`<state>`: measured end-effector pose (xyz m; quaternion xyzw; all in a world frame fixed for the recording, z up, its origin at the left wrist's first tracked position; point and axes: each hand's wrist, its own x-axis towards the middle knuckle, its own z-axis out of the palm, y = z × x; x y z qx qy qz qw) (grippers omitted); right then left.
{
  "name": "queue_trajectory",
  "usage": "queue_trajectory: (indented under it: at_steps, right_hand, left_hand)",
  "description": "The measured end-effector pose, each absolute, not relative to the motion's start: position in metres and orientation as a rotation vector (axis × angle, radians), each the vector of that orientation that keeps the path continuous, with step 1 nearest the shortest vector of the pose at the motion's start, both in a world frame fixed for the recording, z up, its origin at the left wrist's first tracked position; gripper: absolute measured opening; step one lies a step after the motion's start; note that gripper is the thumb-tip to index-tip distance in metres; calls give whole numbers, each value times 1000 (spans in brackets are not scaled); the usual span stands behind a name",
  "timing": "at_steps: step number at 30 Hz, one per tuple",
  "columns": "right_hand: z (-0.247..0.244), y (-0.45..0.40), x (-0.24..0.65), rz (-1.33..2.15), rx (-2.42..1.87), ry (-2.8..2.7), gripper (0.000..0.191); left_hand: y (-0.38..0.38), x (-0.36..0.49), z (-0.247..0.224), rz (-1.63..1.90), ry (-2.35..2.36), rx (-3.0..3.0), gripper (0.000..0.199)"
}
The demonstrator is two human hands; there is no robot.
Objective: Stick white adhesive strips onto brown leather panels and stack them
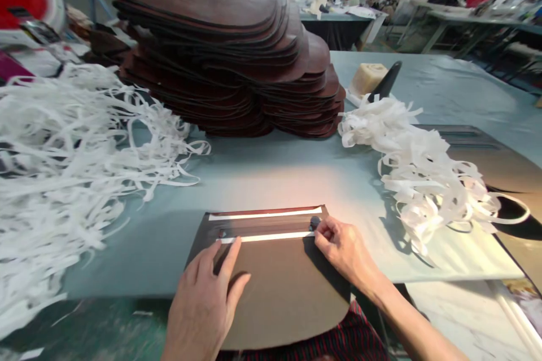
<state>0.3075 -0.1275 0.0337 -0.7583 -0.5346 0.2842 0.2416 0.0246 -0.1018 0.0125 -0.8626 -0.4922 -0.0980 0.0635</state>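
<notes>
A brown rounded panel (271, 293) lies at the table's front edge, its curved end overhanging. Two white strips run across its upper part, the lower strip (271, 237) beside a dark slot. My left hand (205, 293) rests on the panel with fingers spread, fingertips at the left end of the lower strip. At that strip's right end my right hand (339, 245) is closed in a pinch, next to a small dark round piece (314, 223). Whatever sits between its fingertips is too small to make out.
Stacked dark brown panels (237, 62) stand at the back. White strips are heaped on the left (76, 169) and right (423, 163). A yellowish block (367, 79) and a black handle (386, 80) lie behind the right heap. More panels (495, 158) are at far right. A person stands beyond.
</notes>
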Motion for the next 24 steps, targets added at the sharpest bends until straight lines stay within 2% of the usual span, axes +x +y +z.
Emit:
queue_trajectory:
  at_steps: [7, 20, 24]
  right_hand:
    - [39, -125, 301, 648, -2169, -1532, 8]
    - [41, -122, 299, 579, -2299, -1620, 7]
    - [42, -121, 292, 366, -2318, -1802, 9]
  left_hand:
    - [-107, 38, 14, -68, -1622, -2524, 63]
    - [-104, 40, 13, -120, -1654, -2523, 60]
    - [-92, 41, 18, -197, -1598, -2552, 59]
